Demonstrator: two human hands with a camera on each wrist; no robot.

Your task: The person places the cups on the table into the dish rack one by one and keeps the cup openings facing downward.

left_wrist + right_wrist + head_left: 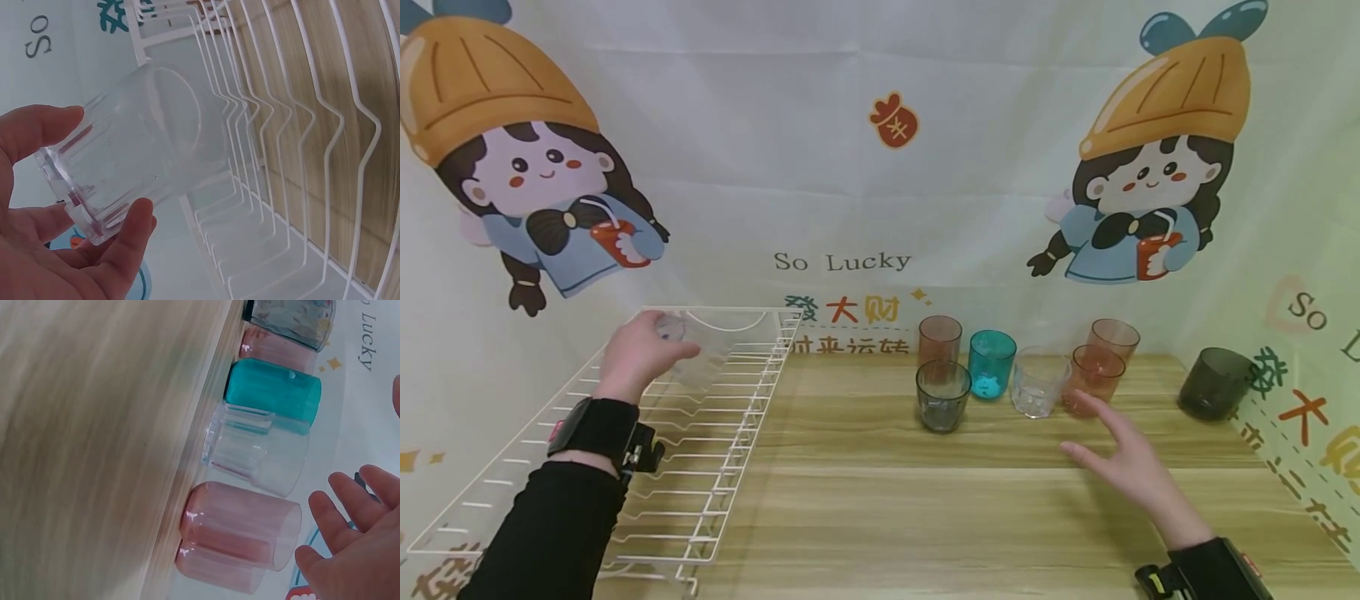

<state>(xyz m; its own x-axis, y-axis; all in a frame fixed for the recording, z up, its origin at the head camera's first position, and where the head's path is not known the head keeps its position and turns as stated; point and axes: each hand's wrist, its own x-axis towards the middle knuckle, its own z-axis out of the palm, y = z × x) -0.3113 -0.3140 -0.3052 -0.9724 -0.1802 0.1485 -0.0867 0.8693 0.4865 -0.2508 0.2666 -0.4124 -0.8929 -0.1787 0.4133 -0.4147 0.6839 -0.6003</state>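
Note:
My left hand grips a clear glass around its thick base, thumb on one side and fingers on the other. The glass is turned mouth-down, its rim close to the wires of a white dish rack. On the other side of the table, my right hand reaches with spread fingers toward a pink glass and holds nothing. In the right wrist view its fingertips are near the rims of that glass and a second clear glass.
Left of that clear glass stand a teal glass, a grey glass and a pink glass. Another pink glass stands behind the nearer one. A dark grey glass is beside the right cloth wall. Printed cloth hangs behind the table.

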